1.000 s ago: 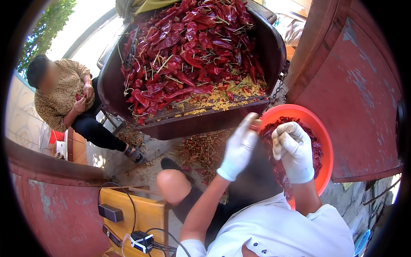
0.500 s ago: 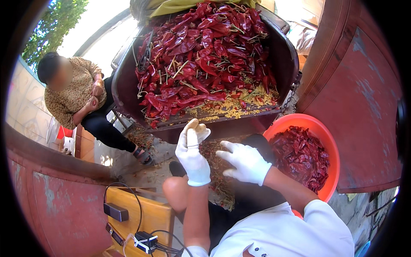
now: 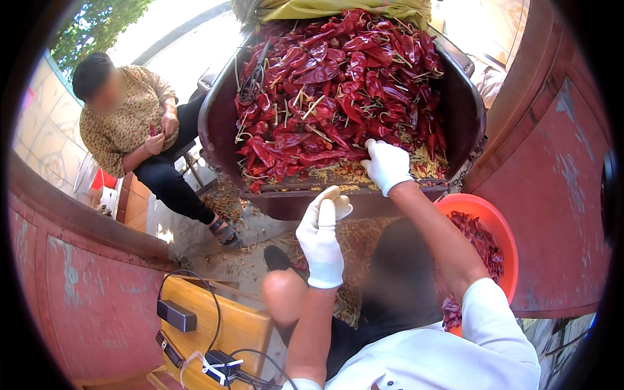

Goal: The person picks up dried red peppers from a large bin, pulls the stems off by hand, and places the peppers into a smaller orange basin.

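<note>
Head view: touching glossy dark-red dried peppers (image 3: 351,71), heaped in a deep maroon cart bed (image 3: 214,123), with a curled white-gloved right hand (image 3: 388,166); holding a white-gloved left hand (image 3: 320,244) half-curled before the bed (impossible to tell whether gripping anything with either).

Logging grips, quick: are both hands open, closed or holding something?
Left hand: partly curled; any hold cannot be told.
Right hand: at the peppers; grip unclear.

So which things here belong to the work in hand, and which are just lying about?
Part of the work:
right hand, among the peppers
left hand, raised nearby
red peppers
maroon bin
orange basin, also holding peppers

Seemingly just there:
wooden furniture
black box on it
cables
</note>
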Demonstrator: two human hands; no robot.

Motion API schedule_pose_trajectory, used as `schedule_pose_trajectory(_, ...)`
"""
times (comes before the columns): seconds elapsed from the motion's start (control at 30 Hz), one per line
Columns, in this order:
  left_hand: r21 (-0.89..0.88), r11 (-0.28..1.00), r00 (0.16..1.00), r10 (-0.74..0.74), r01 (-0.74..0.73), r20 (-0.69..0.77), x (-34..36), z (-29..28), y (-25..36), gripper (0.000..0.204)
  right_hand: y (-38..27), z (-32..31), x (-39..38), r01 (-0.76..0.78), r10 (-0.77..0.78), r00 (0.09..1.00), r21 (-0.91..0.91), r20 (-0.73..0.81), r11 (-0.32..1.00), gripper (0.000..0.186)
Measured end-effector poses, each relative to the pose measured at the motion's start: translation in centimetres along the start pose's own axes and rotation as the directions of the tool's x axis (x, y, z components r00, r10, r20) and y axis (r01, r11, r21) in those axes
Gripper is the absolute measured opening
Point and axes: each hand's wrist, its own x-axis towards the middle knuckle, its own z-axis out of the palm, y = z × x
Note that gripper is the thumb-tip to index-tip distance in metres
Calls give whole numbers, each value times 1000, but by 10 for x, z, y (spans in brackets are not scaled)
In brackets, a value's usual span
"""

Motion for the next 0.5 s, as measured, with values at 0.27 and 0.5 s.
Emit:
schedule_pose_trajectory(0.27,125,990,997,59,-64,44,-2,5,4,27,14,-52,-23,38,-25,988,78,-154,996,28)
schedule_pose_trajectory(0.5,624,521,808,456,-583,374,-2,13,-12,42,2,-92,-71,229,-155,941,229,-301,946,28)
